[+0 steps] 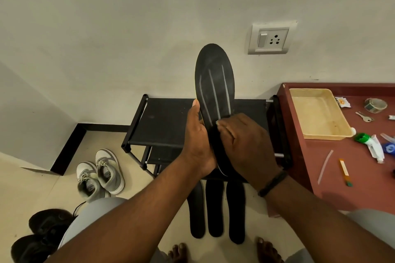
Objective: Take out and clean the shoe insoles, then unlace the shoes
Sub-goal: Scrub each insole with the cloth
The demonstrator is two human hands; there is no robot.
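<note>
A black insole point(213, 79) with pale streaks stands upright in front of me. My left hand point(197, 141) grips its lower left edge, thumb along the side. My right hand point(243, 143) lies over its lower half, fingers curled, with a small pale thing at the fingertips that I cannot make out. Three more black insoles point(214, 209) lie side by side on the floor below. A grey and white pair of laced shoes point(100, 174) sits on the floor at left. A black pair of shoes point(42, 235) lies at the bottom left.
A black shoe rack point(162, 121) stands against the wall behind the insole. At right a maroon table point(310, 166) carries a beige tray point(318, 111), tape roll, keys, tubes and small items. A wall socket point(270, 38) is above. My bare feet show at the bottom.
</note>
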